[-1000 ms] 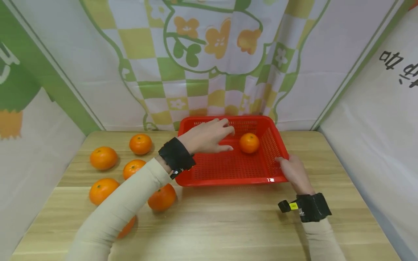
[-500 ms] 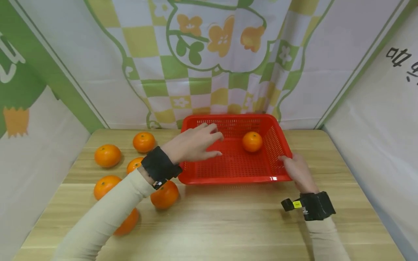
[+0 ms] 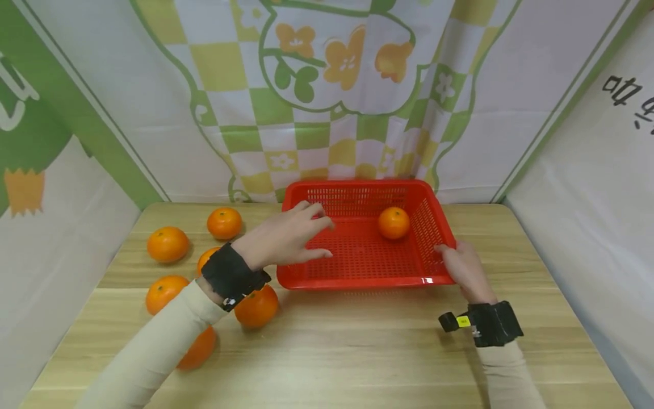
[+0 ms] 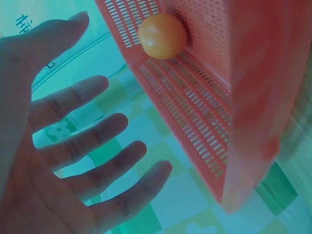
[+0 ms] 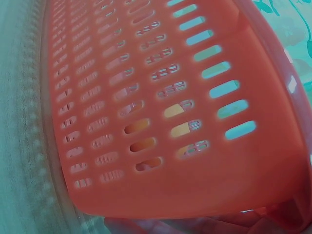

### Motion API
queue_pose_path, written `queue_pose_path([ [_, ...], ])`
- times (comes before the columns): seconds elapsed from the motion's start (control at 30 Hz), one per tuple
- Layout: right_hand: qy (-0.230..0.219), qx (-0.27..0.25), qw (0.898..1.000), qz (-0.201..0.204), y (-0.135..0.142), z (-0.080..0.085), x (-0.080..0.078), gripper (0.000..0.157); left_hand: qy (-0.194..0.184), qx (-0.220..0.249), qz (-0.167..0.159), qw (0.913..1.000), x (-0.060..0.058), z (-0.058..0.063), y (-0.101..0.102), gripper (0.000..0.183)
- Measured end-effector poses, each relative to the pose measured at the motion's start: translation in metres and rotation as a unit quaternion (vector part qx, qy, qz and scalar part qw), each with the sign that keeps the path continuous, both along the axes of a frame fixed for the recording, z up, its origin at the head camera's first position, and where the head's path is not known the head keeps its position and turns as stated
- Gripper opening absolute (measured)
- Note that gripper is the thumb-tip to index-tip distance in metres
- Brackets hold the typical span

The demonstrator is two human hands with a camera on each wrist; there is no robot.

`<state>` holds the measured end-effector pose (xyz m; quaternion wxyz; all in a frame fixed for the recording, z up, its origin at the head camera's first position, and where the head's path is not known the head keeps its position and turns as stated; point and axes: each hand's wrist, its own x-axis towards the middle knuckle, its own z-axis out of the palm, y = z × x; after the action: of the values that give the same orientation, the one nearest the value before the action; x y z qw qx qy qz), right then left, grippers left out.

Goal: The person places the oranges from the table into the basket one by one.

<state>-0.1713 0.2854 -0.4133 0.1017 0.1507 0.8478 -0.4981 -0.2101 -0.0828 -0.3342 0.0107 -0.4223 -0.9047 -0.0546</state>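
Observation:
A red plastic basket (image 3: 357,282) with slotted walls stands at the back of the table. One mandarin (image 3: 394,223) lies inside it, near the right end, and also shows in the left wrist view. My left hand (image 3: 283,237) hovers over the basket's left end, fingers spread and holding nothing; the left wrist view shows the bare palm and parted fingers (image 4: 105,131). At the basket's right rim my right hand (image 3: 466,271) grips the edge, its thumb on the inner side. In the right wrist view the slotted wall (image 5: 195,185) hides most of that hand.
Several more mandarins (image 3: 168,244) lie loose on the wooden table (image 3: 357,352) left of the basket, some partly behind the left forearm. A patterned curtain (image 3: 306,136) hangs right behind the basket. White cloth walls flank the table.
My left hand has drawn back left and slightly toward me, from over the basket's middle to its left end. The right hand keeps its grip; the basket and mandarin stay put.

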Motion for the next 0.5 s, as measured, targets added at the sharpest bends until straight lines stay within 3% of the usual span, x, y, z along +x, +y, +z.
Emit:
queue_pose_path([
  [0.5, -0.002, -0.004, 1.0, 0.0, 0.002, -0.002, -0.002, 0.05, 0.006, 0.068, 0.005, 0.9977, 0.02, -0.015, -0.028, 0.045],
])
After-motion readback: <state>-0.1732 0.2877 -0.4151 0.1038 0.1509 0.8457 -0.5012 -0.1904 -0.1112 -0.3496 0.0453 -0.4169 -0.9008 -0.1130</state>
